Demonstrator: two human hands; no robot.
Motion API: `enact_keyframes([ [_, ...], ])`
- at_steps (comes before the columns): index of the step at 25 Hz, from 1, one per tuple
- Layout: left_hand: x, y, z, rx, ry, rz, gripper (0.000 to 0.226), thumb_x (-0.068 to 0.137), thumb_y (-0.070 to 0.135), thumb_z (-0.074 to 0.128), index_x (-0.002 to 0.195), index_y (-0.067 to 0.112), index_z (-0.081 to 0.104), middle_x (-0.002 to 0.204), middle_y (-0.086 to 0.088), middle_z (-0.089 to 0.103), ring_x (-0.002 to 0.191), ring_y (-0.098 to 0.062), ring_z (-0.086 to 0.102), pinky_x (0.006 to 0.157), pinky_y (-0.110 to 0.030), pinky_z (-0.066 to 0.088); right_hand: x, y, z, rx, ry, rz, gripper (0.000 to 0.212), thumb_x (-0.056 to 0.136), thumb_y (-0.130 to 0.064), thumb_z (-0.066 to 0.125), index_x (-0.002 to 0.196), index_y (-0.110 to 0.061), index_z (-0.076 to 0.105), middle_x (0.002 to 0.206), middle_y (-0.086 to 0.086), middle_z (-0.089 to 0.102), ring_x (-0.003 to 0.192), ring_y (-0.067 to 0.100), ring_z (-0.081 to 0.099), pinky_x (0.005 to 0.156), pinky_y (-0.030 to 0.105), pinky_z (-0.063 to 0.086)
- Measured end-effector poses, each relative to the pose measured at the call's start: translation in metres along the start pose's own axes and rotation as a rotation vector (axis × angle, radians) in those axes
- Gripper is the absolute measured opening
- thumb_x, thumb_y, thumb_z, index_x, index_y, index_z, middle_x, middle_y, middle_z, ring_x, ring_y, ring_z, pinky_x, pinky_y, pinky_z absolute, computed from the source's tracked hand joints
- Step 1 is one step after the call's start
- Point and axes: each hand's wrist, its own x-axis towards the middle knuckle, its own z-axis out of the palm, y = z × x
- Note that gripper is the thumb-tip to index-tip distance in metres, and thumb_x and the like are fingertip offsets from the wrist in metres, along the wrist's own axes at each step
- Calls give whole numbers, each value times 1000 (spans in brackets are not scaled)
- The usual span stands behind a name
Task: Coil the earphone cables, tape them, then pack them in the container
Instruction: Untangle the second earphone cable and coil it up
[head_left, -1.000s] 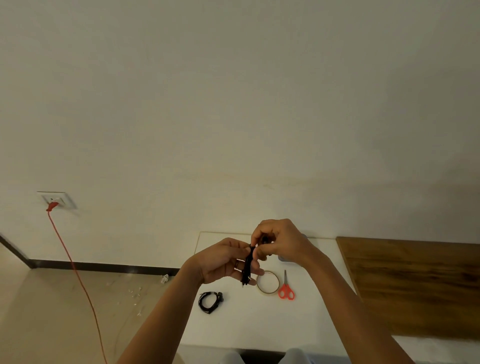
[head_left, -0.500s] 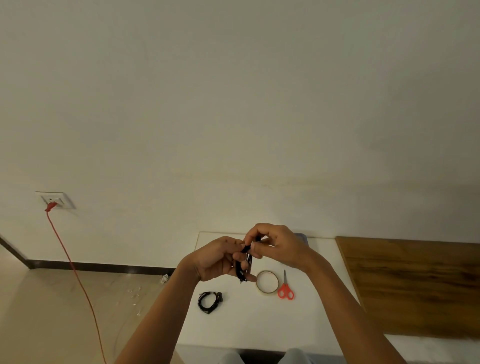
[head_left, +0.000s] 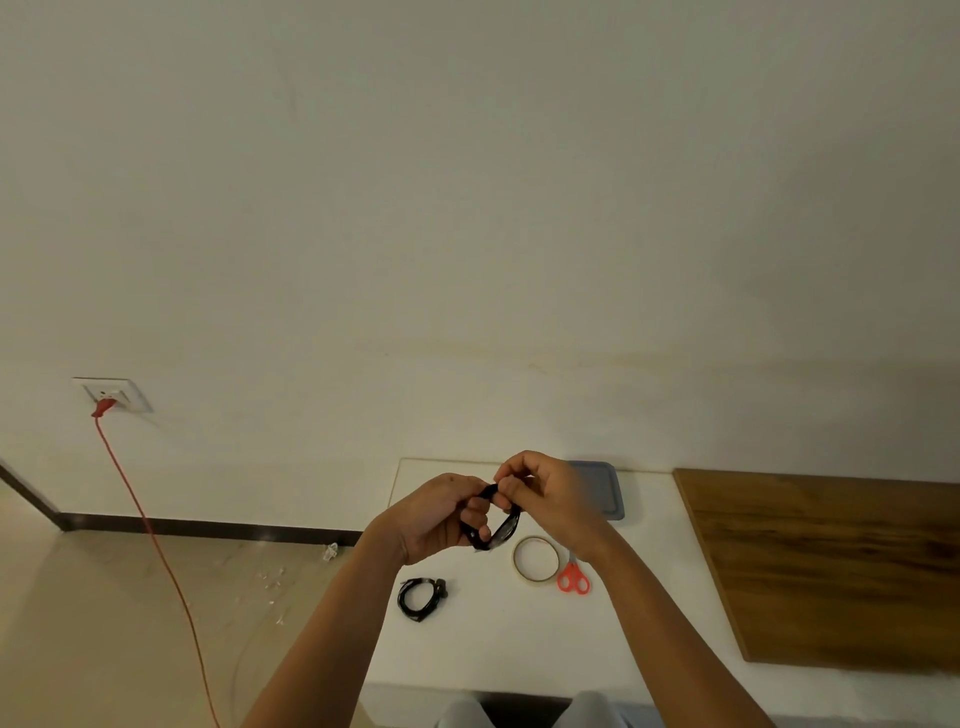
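A black coiled earphone cable (head_left: 503, 527) is held above the white table (head_left: 493, 644) between both hands. My left hand (head_left: 434, 517) grips its left and lower side; my right hand (head_left: 545, 496) pinches its top. A second coiled black earphone cable (head_left: 420, 598) lies on the table to the lower left. A roll of clear tape (head_left: 536, 559) lies flat just below the hands, with red-handled scissors (head_left: 573, 577) to its right. The grey-blue container (head_left: 602, 491) sits at the back of the table, partly hidden behind my right hand.
A dark wooden board (head_left: 831, 566) covers the table's right side. A red cord (head_left: 156, 545) runs from a wall socket (head_left: 111, 395) down across the floor at left. Small scraps (head_left: 330, 552) lie on the floor near the skirting.
The held cable has gone from a narrow upright bundle to a wider loop, and both hands have shifted slightly lower and closer around it.
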Motion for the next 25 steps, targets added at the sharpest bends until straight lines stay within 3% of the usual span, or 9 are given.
enact_keyframes([
  [2,1,-2,3,35,38,-8,31,98,19,40,96,-2,62,60,3,36,48,-10,35,62,-28,50,-3,5,4,26,45,20,8,91,-11,60,89,-16,66,72,-2,72,68,10,67,67,19,53],
  [6,3,-13,9,370,121,122,25,99,19,42,89,9,63,61,6,39,51,-8,43,70,-32,44,-3,11,2,225,80,138,7,91,-4,60,91,-4,67,72,6,70,71,21,66,67,24,55],
  [9,10,-26,9,475,181,169,29,100,24,39,82,13,59,59,11,43,49,-7,41,66,-33,41,0,19,-2,414,27,273,12,92,-4,59,94,1,70,80,14,70,75,23,67,71,29,57],
  [13,23,-47,5,330,200,143,29,102,28,39,80,13,53,55,10,37,47,-8,34,55,-26,38,5,37,-2,472,-30,395,17,93,-11,60,92,-7,76,89,12,74,79,21,71,72,29,56],
  [17,45,-74,-1,124,395,38,24,99,20,40,79,11,50,50,8,34,43,-9,33,52,-25,36,13,78,-4,505,68,511,21,96,-18,57,96,-8,75,99,13,74,86,27,73,70,32,58],
  [19,55,-85,-5,-15,503,-22,21,98,18,40,82,9,51,51,7,34,39,-8,34,53,-26,37,13,109,-8,395,212,585,17,95,-13,58,95,-5,73,100,18,72,82,25,72,65,28,57],
  [21,63,-98,-13,-144,576,-79,22,99,18,40,84,9,53,52,5,34,36,-8,35,55,-28,38,6,149,-11,4,302,661,13,91,-8,59,95,-8,72,100,17,71,78,20,67,63,27,53],
  [23,70,-110,-21,-272,613,-116,27,100,20,40,78,10,52,50,5,32,39,-10,33,56,-29,38,-5,185,-9,-356,258,672,21,88,-2,57,105,-7,71,108,11,70,93,22,65,79,25,50],
  [25,78,-120,-28,-384,621,-130,30,98,21,42,71,12,50,51,5,30,43,-11,28,55,-28,36,-13,212,-2,-486,172,630,29,87,2,58,114,-5,66,117,12,66,107,23,61,91,23,46],
])
